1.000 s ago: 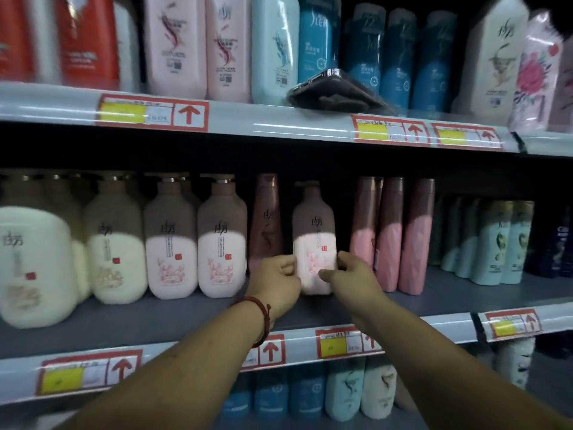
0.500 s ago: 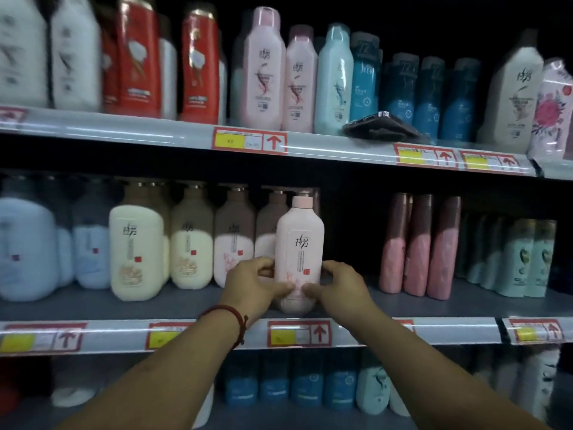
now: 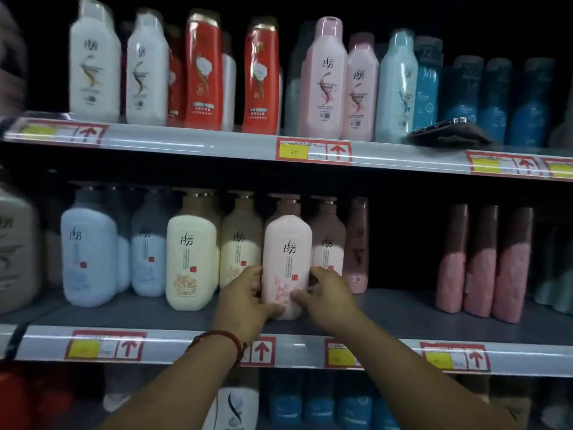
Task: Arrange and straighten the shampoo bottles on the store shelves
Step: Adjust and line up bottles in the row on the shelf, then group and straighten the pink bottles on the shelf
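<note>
Head view: pink bottle [image 3: 286, 262] upright on the middle shelf [image 3: 403, 308], near the front edge and ahead of its row, label facing out. Your left hand [image 3: 248, 301] grips its lower left side and your right hand [image 3: 328, 297] its lower right, fingers curled round it from both sides. Cream bottle [image 3: 190, 252] stands a little to the left, also forward; use it as your line. My judgement: hold low, slide rather than lift, square the label to the aisle, match the cream bottle's front, and release only once the base sits flat. Risk: nudging the rear bottle [image 3: 328, 240] just behind
</note>
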Motion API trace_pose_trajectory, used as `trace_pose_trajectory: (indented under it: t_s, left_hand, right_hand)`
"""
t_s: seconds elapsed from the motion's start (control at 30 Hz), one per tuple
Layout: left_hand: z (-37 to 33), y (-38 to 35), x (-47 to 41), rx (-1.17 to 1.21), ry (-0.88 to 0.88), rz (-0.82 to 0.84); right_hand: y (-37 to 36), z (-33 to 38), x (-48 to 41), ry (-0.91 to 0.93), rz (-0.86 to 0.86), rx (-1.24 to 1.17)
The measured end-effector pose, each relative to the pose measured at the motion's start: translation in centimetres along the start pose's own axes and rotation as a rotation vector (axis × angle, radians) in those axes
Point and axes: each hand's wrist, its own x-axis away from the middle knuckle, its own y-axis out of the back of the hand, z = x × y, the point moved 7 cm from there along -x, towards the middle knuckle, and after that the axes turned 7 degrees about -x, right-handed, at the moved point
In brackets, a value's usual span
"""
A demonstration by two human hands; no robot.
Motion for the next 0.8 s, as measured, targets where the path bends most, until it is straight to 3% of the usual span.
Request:
trace_pose_trajectory:
  t_s: [0.27, 0.47, 0.57, 0.67, 0.8]
  left_hand:
    - [0.3, 1.0, -0.4, 0.000, 0.025, -0.002]
    - [0.2, 1.1, -0.3, -0.263, 0.067, 0.134]
    - [-0.7, 2.5, 0.5, -0.401, 0.090, 0.009]
    - [-3.1, 3.2, 2.0, -0.363, 0.029, -0.141]
    - [-6.6, 0.2, 2.9, -0.225, -0.032, -0.101]
  right_hand:
    - [-1.6, -0.2, -1.3, -0.010, 0.005, 0.011]
    - [-1.2, -0.7, -0.3, -0.052, 0.082, -0.001]
    - [1.6, -1.4, 1.0, -0.083, 0.057, -0.037]
    - [5.6, -2.2, 2.2, -0.096, -0.017, -0.053]
    - [11.5, -4.2, 3.7, -0.113, -0.126, -0.001]
